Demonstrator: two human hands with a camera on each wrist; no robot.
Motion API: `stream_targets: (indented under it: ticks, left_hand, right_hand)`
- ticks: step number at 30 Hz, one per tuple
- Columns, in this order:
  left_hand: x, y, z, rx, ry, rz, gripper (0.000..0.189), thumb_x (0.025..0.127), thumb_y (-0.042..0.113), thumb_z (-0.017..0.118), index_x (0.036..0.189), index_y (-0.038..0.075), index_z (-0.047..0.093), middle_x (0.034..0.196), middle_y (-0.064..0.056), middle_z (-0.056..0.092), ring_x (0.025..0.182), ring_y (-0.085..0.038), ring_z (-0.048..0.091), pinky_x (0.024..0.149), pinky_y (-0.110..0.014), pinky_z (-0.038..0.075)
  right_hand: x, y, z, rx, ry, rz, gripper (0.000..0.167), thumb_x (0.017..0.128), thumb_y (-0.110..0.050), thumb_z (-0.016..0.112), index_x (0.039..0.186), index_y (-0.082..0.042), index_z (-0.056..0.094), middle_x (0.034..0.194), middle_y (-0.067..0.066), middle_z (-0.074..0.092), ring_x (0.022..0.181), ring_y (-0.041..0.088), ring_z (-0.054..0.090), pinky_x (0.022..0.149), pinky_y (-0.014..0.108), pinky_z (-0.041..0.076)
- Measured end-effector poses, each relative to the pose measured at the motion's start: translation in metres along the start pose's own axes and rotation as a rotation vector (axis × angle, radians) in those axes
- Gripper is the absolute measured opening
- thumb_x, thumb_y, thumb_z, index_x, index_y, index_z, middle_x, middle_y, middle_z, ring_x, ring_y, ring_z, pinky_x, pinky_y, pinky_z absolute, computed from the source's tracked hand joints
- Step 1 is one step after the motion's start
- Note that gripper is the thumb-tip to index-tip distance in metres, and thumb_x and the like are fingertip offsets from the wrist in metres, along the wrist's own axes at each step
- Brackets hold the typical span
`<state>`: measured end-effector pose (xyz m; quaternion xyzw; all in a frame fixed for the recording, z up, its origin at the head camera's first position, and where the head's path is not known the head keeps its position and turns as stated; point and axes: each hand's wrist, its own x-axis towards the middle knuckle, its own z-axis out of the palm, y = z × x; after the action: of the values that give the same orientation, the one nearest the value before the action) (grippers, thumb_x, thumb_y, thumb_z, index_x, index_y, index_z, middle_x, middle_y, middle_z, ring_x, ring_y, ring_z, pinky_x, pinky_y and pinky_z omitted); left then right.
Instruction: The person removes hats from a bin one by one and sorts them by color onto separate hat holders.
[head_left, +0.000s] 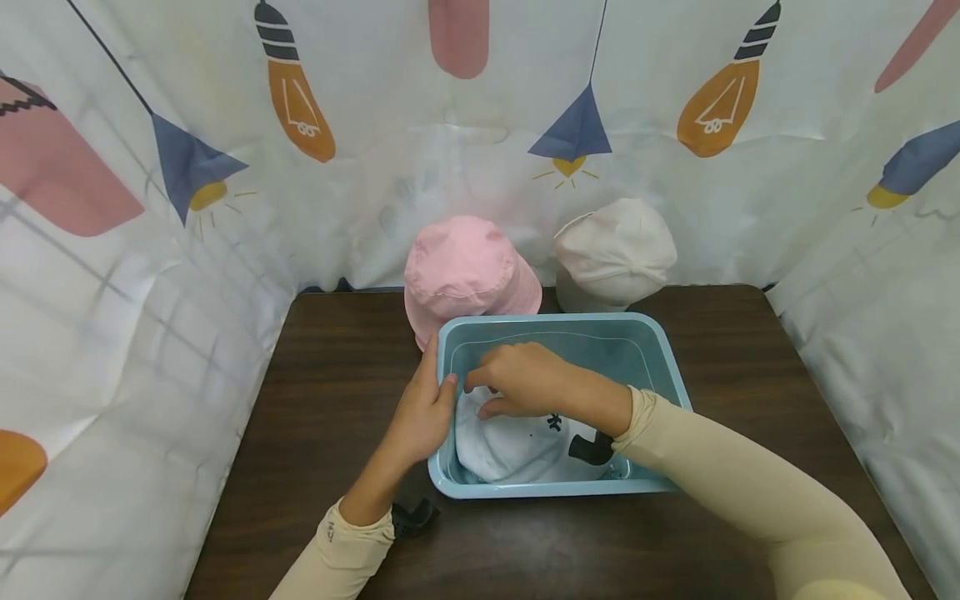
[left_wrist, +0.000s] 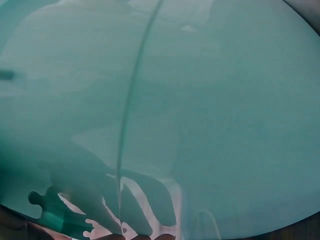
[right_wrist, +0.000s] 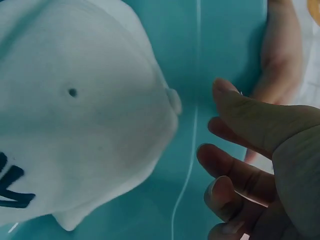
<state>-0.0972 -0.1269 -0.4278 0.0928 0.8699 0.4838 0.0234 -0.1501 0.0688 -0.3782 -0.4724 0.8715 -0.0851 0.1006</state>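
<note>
A light blue plastic basin (head_left: 562,490) stands on the table with a white cap (head_left: 495,450) lying in it. The cap shows black marks and, in the right wrist view, a small dark eyelet on its white fabric (right_wrist: 100,110). My left hand (head_left: 423,408) holds the basin's left side, thumb at the rim and fingers along the outer wall. In the left wrist view the basin's glossy wall (left_wrist: 225,125) fills most of the picture. My right hand (head_left: 528,379) is over the basin, fingers loosely bent and holding nothing; in the right wrist view its fingertips (right_wrist: 212,155) are apart from the cap.
Behind the basin, a pink bucket hat (head_left: 465,267) sits at the back of the dark wooden table (head_left: 330,392). To its right is a cream-white hat (head_left: 618,250) on a pale support. A white curtain (head_left: 375,183) printed with lamps and bulbs surrounds the table's back and sides.
</note>
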Motion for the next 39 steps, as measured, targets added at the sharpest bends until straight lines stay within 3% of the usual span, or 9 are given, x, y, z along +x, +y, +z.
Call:
stream_targets:
  ticks: [4, 10, 17, 24, 30, 36, 39]
  left_hand:
    - [0.000, 0.000, 0.000, -0.004, 0.008, 0.003, 0.070, 0.106, 0.008, 0.044, 0.164, 0.003, 0.005, 0.170, -0.019, 0.017, 0.154, -0.036, 0.024, 0.123, -0.059, 0.022]
    - [0.000, -0.002, 0.001, -0.018, 0.003, -0.012, 0.069, 0.107, 0.010, 0.043, 0.164, 0.005, 0.005, 0.170, -0.017, 0.016, 0.155, -0.034, 0.023, 0.124, -0.057, 0.021]
    - [0.000, 0.000, 0.001, -0.038, -0.002, -0.019, 0.069, 0.107, 0.009, 0.043, 0.164, 0.004, 0.004, 0.170, -0.018, 0.014, 0.156, -0.034, 0.020, 0.124, -0.058, 0.020]
    - [0.000, 0.000, 0.000, -0.027, -0.002, -0.030, 0.069, 0.107, 0.010, 0.043, 0.164, 0.003, 0.005, 0.170, -0.020, 0.013, 0.156, -0.034, 0.018, 0.125, -0.057, 0.019]
    - [-0.001, -0.002, -0.001, -0.036, 0.021, -0.009, 0.070, 0.106, 0.007, 0.044, 0.164, 0.004, 0.006, 0.169, -0.020, 0.018, 0.154, -0.037, 0.024, 0.124, -0.059, 0.021]
    - [-0.001, -0.002, 0.000, -0.047, 0.001, -0.049, 0.070, 0.107, 0.012, 0.044, 0.165, 0.010, 0.005, 0.166, -0.022, 0.028, 0.148, -0.039, 0.037, 0.118, -0.060, 0.032]
    - [-0.001, -0.003, 0.001, -0.045, -0.004, -0.069, 0.070, 0.108, 0.014, 0.044, 0.165, 0.010, 0.005, 0.165, -0.022, 0.029, 0.148, -0.039, 0.037, 0.119, -0.060, 0.031]
  right_hand:
    - [0.002, -0.003, 0.008, -0.044, -0.026, 0.009, 0.035, 0.085, -0.040, 0.083, 0.117, -0.027, 0.076, 0.098, -0.005, 0.072, 0.085, 0.013, 0.068, 0.069, 0.034, 0.057]
    - [0.004, -0.002, 0.023, -0.141, -0.062, -0.008, 0.031, 0.083, -0.038, 0.085, 0.111, -0.029, 0.076, 0.092, -0.007, 0.069, 0.072, 0.012, 0.062, 0.060, 0.032, 0.053]
    - [0.004, 0.001, 0.029, -0.197, -0.035, -0.076, 0.027, 0.083, -0.033, 0.085, 0.108, -0.028, 0.076, 0.091, -0.008, 0.068, 0.069, 0.011, 0.063, 0.060, 0.031, 0.054]
    - [0.000, 0.004, 0.024, -0.224, 0.020, -0.116, 0.025, 0.081, -0.029, 0.088, 0.103, -0.028, 0.077, 0.093, -0.006, 0.065, 0.067, 0.012, 0.062, 0.061, 0.028, 0.054]
    - [0.001, 0.006, 0.018, -0.186, -0.003, -0.123, 0.024, 0.083, -0.024, 0.086, 0.104, -0.026, 0.075, 0.089, -0.007, 0.068, 0.071, 0.012, 0.065, 0.064, 0.029, 0.056]
    - [-0.007, 0.010, -0.002, -0.136, 0.001, -0.072, 0.018, 0.085, -0.023, 0.084, 0.100, -0.025, 0.073, 0.089, -0.008, 0.069, 0.081, 0.012, 0.067, 0.069, 0.031, 0.056]
    - [-0.012, 0.011, -0.011, -0.116, 0.022, -0.045, 0.016, 0.086, -0.023, 0.083, 0.097, -0.025, 0.072, 0.088, -0.009, 0.068, 0.081, 0.012, 0.066, 0.069, 0.031, 0.055]
